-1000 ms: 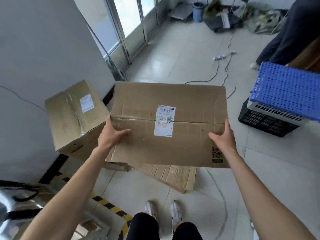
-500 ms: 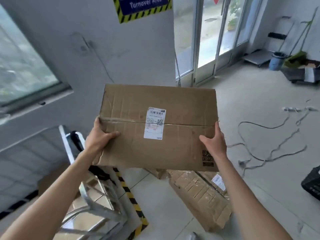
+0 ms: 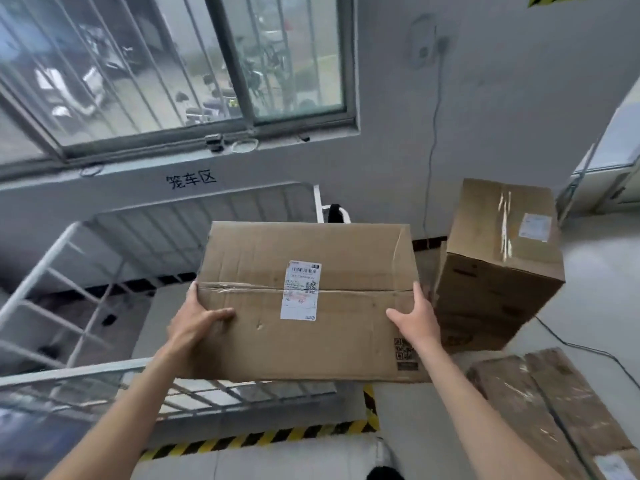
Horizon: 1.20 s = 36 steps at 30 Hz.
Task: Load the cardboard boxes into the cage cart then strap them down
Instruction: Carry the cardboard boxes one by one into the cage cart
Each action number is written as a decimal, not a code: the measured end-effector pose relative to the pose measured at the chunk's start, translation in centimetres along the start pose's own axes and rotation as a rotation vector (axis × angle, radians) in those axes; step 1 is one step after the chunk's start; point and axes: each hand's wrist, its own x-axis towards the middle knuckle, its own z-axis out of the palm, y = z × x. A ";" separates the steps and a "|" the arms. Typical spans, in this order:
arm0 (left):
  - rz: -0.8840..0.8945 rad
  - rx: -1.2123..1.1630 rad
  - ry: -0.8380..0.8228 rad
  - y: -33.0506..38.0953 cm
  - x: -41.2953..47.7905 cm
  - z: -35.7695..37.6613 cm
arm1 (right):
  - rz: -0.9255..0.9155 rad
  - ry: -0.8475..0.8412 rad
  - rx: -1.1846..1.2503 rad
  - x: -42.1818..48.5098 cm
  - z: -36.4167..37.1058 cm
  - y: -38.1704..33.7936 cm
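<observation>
A person holds a cardboard box (image 3: 304,299) level in the air between both hands. The left hand (image 3: 194,323) grips the box's left edge, thumb laid flat across the top face and fingers wrapped out of sight round the side. The right hand (image 3: 415,320) grips the right edge in the same way, thumb on top near the printed code. A white shipping label (image 3: 300,291) sits on the taped seam in the middle of the box, between the two hands.

The white cage cart (image 3: 69,370) stands left of the box and partly under it, its near rail passing below the box's lower edge. Just right of the box a second, taller box (image 3: 498,258) stands on end on the floor. A flattened carton (image 3: 554,410) lies below and to the right of the box. Yellow-and-black floor tape (image 3: 259,441) runs below the box.
</observation>
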 end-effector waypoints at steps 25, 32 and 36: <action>-0.223 0.011 -0.002 -19.8 31.3 -14.8 | -0.006 -0.127 -0.118 13.0 35.9 -21.1; -0.220 0.012 -0.136 -31.1 44.7 -18.6 | 0.156 -0.084 -0.120 12.4 51.6 -24.3; -0.234 -0.012 -0.195 -38.3 51.3 -19.7 | 0.240 -0.098 -0.081 12.2 60.8 -24.5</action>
